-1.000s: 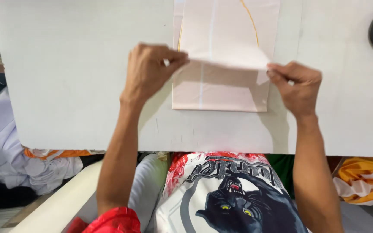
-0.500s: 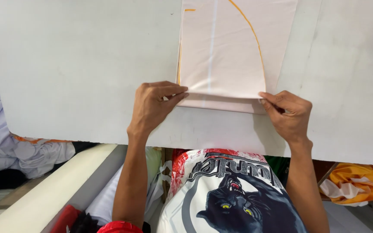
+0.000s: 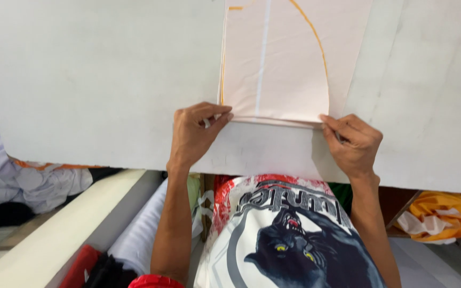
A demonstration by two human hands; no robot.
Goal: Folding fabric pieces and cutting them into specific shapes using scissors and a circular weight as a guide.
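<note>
- Landmark = pale pink cloth piece [image 3: 278, 64], lying flat on the white table [image 3: 92, 80], upper middle of the view, near edge folded back on itself.
- Far left of cloth, below table edge: heap of white and orange fabric [image 3: 38, 181]; a cream fabric roll [image 3: 65, 224] slants down from there.
- Left hand [image 3: 193, 133] at cloth's near-left corner, thumb & fingers pinched shut on the folded edge.
- On the cloth: curved orange chalk line [image 3: 310, 32] running top to right side, plus a faint pale stripe down the middle.
- Right hand [image 3: 350, 144] at near-right corner, fingers closed on the same fold, pressing it to the table.
- Right of cloth, under table: bundle of yellow fabric [image 3: 444, 213].
- Handling, my guess: thin, light, limp, prob. slides easily on the smooth top & creases fast. Best held at the two near corners, both hands, kept taut so the fold stays straight.
</note>
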